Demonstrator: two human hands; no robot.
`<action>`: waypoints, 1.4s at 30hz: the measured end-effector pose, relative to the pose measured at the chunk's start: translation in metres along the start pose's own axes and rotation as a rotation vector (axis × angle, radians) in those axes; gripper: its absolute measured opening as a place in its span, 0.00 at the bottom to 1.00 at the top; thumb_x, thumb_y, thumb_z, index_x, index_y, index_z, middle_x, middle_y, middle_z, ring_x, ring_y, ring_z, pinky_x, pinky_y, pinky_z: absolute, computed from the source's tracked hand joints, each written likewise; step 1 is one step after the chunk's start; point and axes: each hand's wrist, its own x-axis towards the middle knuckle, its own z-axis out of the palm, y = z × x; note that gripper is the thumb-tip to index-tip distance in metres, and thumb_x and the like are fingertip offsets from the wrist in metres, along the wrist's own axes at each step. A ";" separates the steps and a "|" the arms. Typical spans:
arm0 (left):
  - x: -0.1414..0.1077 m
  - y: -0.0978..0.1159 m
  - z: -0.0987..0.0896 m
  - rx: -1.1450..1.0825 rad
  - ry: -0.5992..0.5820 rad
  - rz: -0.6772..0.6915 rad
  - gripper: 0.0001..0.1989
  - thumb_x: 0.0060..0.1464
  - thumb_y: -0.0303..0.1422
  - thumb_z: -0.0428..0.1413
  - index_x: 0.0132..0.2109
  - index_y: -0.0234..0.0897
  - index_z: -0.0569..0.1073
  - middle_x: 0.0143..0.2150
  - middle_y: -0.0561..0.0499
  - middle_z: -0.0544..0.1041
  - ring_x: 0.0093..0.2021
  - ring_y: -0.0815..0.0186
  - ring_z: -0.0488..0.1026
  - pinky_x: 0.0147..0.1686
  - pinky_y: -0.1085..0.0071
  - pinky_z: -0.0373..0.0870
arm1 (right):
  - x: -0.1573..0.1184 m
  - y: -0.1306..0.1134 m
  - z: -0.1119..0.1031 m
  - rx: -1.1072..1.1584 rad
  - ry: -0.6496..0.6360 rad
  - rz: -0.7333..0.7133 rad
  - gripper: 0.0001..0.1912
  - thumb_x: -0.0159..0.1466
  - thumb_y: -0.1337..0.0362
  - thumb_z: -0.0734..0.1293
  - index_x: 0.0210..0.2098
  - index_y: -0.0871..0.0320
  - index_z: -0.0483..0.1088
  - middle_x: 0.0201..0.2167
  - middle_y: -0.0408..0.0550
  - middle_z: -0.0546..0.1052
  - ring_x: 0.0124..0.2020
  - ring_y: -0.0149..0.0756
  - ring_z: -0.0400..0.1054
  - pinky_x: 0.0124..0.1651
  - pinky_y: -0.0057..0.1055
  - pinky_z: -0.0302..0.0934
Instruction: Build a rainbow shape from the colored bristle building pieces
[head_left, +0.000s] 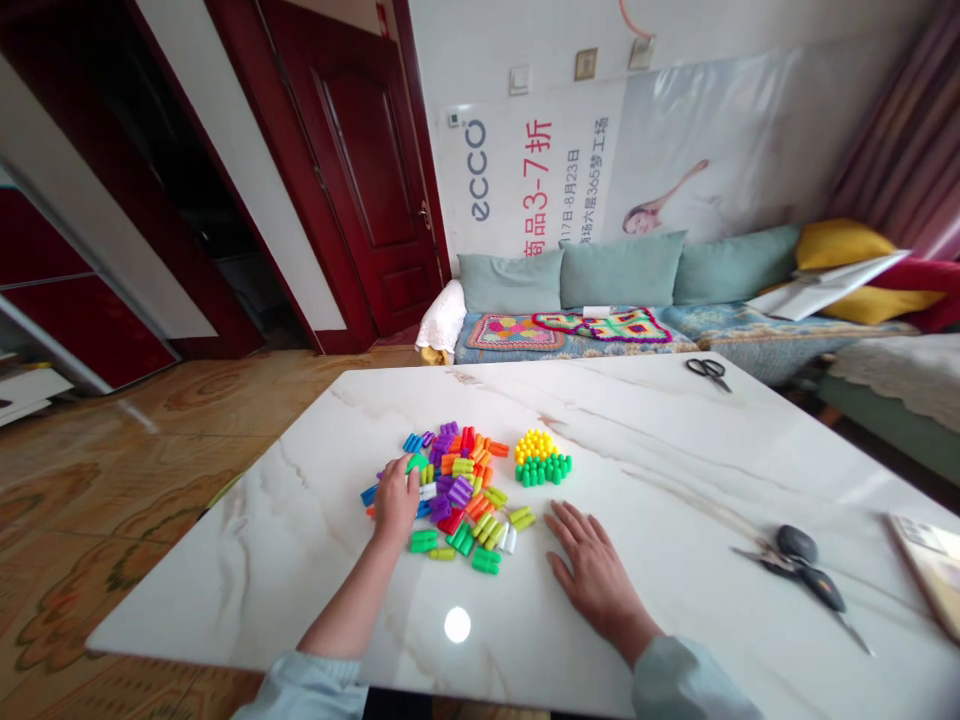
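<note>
The left hand [397, 497] pinches a green piece [417, 463] at the left side of the mixed colored pieces [459, 490], near the table's [300, 590] front-left part. The right hand [592, 572] lies flat, fingers spread, holding nothing, just in front of the upright yellow pieces [535, 446] and green pieces [543, 470]. The hands are apart.

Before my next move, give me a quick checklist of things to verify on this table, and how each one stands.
1. Left hand at the pile: ok.
2. Green piece at its fingers firmly gripped: cannot tell.
3. Right hand flat on the table, off the pieces: ok.
4. Yellow group and green group standing upright: ok.
5. Pile all one colour: not ok, mixed.
6. Scissors away from both hands: ok.
</note>
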 end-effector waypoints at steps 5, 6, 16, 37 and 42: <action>-0.011 0.059 0.008 -0.498 -0.048 0.196 0.11 0.55 0.29 0.54 0.46 0.38 0.71 0.40 0.49 0.78 0.39 0.64 0.75 0.41 0.70 0.72 | 0.000 -0.004 -0.005 0.017 -0.019 0.020 0.27 0.66 0.57 0.55 0.64 0.55 0.57 0.68 0.47 0.53 0.68 0.41 0.45 0.67 0.46 0.39; -0.014 0.073 0.011 -0.525 -0.099 0.232 0.10 0.54 0.28 0.56 0.45 0.39 0.73 0.39 0.50 0.78 0.37 0.65 0.75 0.40 0.70 0.72 | 0.000 -0.004 -0.005 0.021 -0.021 0.022 0.27 0.66 0.57 0.55 0.64 0.55 0.57 0.68 0.47 0.53 0.68 0.41 0.45 0.68 0.46 0.38; -0.016 0.128 0.038 -0.290 -0.341 0.350 0.12 0.48 0.23 0.60 0.41 0.39 0.76 0.40 0.50 0.79 0.42 0.63 0.74 0.44 0.67 0.69 | 0.000 -0.007 -0.010 0.054 -0.054 0.040 0.28 0.66 0.58 0.56 0.64 0.56 0.57 0.68 0.49 0.51 0.68 0.42 0.43 0.68 0.47 0.36; -0.053 0.152 0.049 -0.284 -0.222 0.467 0.10 0.60 0.33 0.52 0.32 0.38 0.75 0.32 0.49 0.76 0.38 0.63 0.72 0.41 0.68 0.68 | 0.000 -0.009 -0.011 0.079 -0.042 0.038 0.28 0.64 0.60 0.57 0.64 0.56 0.57 0.67 0.50 0.54 0.68 0.42 0.44 0.67 0.47 0.36; -0.059 0.153 0.051 -0.311 -0.300 0.558 0.11 0.61 0.28 0.49 0.38 0.38 0.77 0.37 0.48 0.79 0.41 0.63 0.72 0.46 0.66 0.69 | 0.000 -0.010 -0.012 0.089 -0.030 0.038 0.29 0.64 0.61 0.58 0.65 0.55 0.55 0.67 0.49 0.54 0.68 0.42 0.44 0.67 0.47 0.36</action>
